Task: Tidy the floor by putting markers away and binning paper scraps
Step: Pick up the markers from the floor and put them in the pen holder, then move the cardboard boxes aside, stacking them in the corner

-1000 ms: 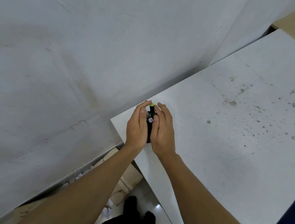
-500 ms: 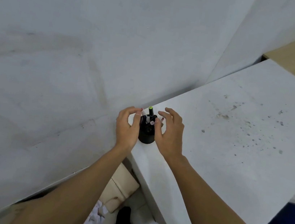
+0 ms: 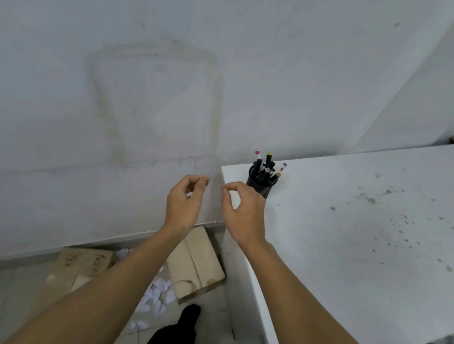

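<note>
Hands [image 3: 215,208] withdrawn; paper scraps [image 3: 155,297] below.

Dark handwritten marks stand on the flattened cardboard box [image 3: 84,265] at the lower left of the frame, but they are too blurred to read.

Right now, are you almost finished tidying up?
Partly. The markers stand in the black cup on the white table. My left hand and right hand are empty. White paper scraps lie on the floor beside the cardboard.
</note>
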A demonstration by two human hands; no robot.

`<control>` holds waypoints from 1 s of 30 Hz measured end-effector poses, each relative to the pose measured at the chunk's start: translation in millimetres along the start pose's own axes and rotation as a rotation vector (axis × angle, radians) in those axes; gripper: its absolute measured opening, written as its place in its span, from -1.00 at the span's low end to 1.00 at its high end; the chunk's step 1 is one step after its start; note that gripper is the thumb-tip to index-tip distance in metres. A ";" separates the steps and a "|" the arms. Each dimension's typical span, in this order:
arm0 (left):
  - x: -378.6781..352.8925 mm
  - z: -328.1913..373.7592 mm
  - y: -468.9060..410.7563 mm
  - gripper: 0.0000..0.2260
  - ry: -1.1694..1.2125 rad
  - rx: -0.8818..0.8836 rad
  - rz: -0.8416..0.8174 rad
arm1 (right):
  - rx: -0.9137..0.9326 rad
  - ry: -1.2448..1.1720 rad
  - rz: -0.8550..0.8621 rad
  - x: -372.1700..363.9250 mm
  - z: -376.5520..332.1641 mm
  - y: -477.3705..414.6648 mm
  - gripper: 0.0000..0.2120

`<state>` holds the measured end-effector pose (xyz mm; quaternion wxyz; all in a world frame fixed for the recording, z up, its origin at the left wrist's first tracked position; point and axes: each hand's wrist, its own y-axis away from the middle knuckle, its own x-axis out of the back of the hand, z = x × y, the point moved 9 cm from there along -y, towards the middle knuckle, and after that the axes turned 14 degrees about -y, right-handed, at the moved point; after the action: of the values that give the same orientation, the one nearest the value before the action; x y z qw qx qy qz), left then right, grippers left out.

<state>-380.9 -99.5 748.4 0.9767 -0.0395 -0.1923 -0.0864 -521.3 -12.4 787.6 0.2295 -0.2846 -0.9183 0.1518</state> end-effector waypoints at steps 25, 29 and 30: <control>346.7 -190.5 136.2 -0.84 -0.076 0.318 0.358 | -0.090 -0.275 -0.557 -323.7 -130.7 154.0 -0.89; 379.8 -237.0 143.4 -0.80 -0.121 0.402 0.259 | -0.114 -0.219 -0.592 -380.3 -133.8 184.3 -0.88; 384.7 -249.3 143.6 -0.80 -0.134 0.413 0.227 | -0.136 -0.216 -0.596 -393.7 -128.7 192.3 -0.87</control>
<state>88.0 -45.1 659.1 0.9526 0.1342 -0.2644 0.0677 -80.3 -74.3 686.1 0.1455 -0.0003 -0.9883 0.0457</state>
